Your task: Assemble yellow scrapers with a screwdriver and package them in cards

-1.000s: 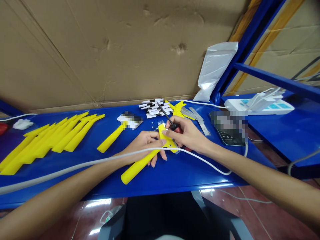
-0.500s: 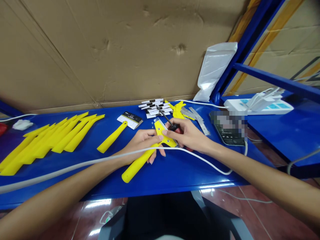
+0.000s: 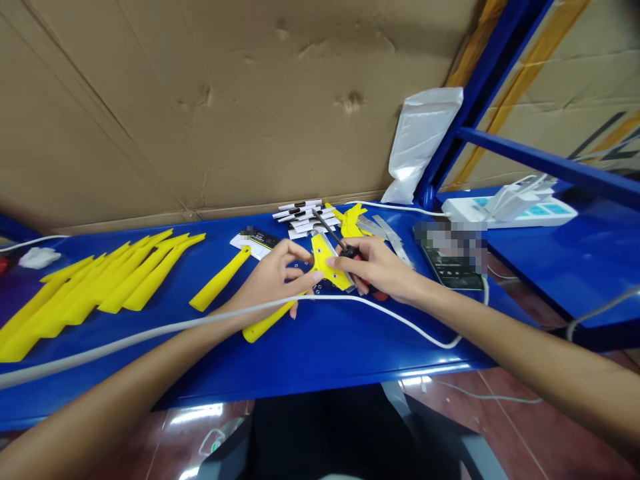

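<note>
A yellow scraper point(image 3: 331, 265) with a wide head and a metal blade along its far edge lies between my hands, its handle slanting toward the bench's front. My left hand point(image 3: 273, 277) is closed round the neck, thumb on top and some fingertips below. In my right hand point(image 3: 377, 267) is a screwdriver point(image 3: 327, 229) with a dark and red handle, its shaft pointing up and left. My right thumb also presses on the scraper head. Small metal screws or nuts point(image 3: 319, 289) lie on the bench beneath the scraper.
Several yellow handles point(image 3: 115, 277) lie in a row at left, near another yellow scraper point(image 3: 220, 279) with a printed sleeve. Behind my hands are folded sleeves point(image 3: 307, 217), yellow pieces point(image 3: 353, 219) and metal blades point(image 3: 395, 241). A phone point(image 3: 450, 260) and power strip point(image 3: 510, 212) sit right; a white cable point(image 3: 200, 319) crosses in front.
The scraper handle has shifted up and back, away from the bench's front edge. My left index finger has lifted and spread from the head. The right hand keeps the screwdriver.
</note>
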The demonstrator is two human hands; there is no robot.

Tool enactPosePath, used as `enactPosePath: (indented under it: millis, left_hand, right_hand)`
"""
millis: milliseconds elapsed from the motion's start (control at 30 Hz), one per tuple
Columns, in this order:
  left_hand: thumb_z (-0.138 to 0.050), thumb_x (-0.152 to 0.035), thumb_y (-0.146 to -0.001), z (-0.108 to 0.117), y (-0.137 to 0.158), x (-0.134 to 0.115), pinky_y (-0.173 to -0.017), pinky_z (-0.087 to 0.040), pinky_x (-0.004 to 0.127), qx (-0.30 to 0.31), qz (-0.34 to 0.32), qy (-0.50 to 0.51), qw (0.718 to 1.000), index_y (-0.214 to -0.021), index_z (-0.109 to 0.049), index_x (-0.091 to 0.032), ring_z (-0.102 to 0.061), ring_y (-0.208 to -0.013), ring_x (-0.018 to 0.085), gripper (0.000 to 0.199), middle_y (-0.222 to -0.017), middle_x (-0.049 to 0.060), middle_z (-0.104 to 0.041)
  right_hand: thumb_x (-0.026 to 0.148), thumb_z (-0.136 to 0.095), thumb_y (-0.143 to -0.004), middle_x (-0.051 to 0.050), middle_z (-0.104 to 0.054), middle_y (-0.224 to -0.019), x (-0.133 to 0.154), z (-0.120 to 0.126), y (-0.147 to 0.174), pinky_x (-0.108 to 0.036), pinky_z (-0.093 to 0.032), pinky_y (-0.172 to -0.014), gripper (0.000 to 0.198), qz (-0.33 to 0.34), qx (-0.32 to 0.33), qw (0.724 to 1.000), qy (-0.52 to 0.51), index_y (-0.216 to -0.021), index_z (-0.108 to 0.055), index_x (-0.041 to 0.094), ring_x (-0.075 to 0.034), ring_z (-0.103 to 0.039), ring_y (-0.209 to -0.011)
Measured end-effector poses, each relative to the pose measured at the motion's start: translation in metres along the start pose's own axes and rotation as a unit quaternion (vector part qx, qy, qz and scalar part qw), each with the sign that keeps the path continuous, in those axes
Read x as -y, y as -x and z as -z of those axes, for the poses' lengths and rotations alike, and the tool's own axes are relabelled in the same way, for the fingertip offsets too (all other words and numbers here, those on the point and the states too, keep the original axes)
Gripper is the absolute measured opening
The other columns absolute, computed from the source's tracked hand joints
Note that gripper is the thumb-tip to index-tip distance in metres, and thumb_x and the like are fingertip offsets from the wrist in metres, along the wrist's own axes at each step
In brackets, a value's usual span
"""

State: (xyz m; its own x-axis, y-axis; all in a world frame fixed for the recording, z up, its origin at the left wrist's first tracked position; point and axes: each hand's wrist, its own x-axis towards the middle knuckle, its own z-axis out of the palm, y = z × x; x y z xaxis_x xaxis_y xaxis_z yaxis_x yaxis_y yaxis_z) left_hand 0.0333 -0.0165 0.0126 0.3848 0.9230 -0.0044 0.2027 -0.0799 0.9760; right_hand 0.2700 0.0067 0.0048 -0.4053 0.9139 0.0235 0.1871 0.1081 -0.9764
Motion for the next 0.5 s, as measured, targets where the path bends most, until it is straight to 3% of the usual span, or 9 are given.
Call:
enactPosePath:
  millis: [100,200,300,500]
  left_hand:
    - [-0.088,-0.038,-0.092,0.006,0.003,0.003,-0.077,-0.069,0.032,-0.047,-0.147,-0.189,0.970,-0.134,-0.063,-0.025,-0.076,-0.108,0.024,0.050,-0.152,0.016,-0.062]
    - [-0.070,-0.021,-0.103,0.012,0.005,0.008,-0.105,-0.063,0.044,0.013,-0.259,-0.320,0.911,-0.148,-0.066,-0.030,-0.073,-0.121,0.026,0.047,-0.168,0.016,-0.050]
    - [-0.058,-0.011,-0.105,0.015,0.006,0.013,-0.103,-0.064,0.042,0.055,-0.286,-0.370,0.882,-0.161,-0.059,-0.038,-0.073,-0.124,0.026,0.061,-0.176,0.014,-0.041]
    - [-0.058,-0.011,-0.103,0.014,0.010,0.008,-0.093,-0.067,0.036,0.061,-0.238,-0.467,0.849,-0.165,-0.057,-0.038,-0.074,-0.128,0.031,0.067,-0.180,0.012,-0.041]
  right_hand:
    - [0.049,-0.081,-0.093,0.006,-0.057,-0.044,-0.001,0.003,-0.002,-0.020,-0.028,-0.032,0.033,-0.016,-0.021,1.000,-0.005,-0.084,-0.063,0.022,-0.009,-0.046,-0.032]
    - [0.049,-0.081,-0.092,0.006,-0.057,-0.045,-0.003,0.006,-0.002,-0.021,-0.027,-0.030,0.031,-0.023,-0.028,0.999,-0.013,-0.087,-0.065,0.023,-0.010,-0.046,-0.032]
    - [0.048,-0.081,-0.091,0.006,-0.055,-0.046,-0.005,0.006,-0.003,-0.022,-0.027,-0.031,0.030,-0.032,-0.023,0.999,-0.021,-0.088,-0.066,0.023,-0.011,-0.046,-0.033]
    - [0.047,-0.084,-0.089,0.006,-0.055,-0.047,0.000,0.003,-0.003,-0.020,-0.030,-0.037,0.032,-0.044,-0.019,0.997,-0.060,-0.086,-0.064,0.021,-0.009,-0.048,-0.036]
